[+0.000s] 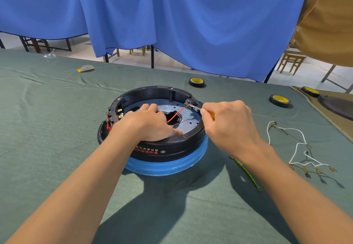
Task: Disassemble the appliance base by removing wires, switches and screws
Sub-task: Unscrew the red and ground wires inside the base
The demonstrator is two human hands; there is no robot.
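The round black appliance base (pixel 172 146) with a blue lower ring lies upside down in the middle of the green cloth. My left hand (pixel 150 124) rests inside it, fingers curled over the metal plate and the near rim. A red wire (pixel 174 114) runs from under that hand to a terminal (pixel 187 104) at the far right rim. My right hand (pixel 231 123) grips a yellow-handled tool (pixel 196 107) whose metal tip is on that terminal. A switch block (pixel 111 116) with brass tabs sits at the left rim.
To the right on the green cloth (pixel 57 129) lie a loose white wire harness (pixel 298 146) and a yellow-green ground wire (pixel 246 173). Three rolls of black tape (pixel 196 82) stand behind and right. A blue curtain hangs beyond the table's far edge.
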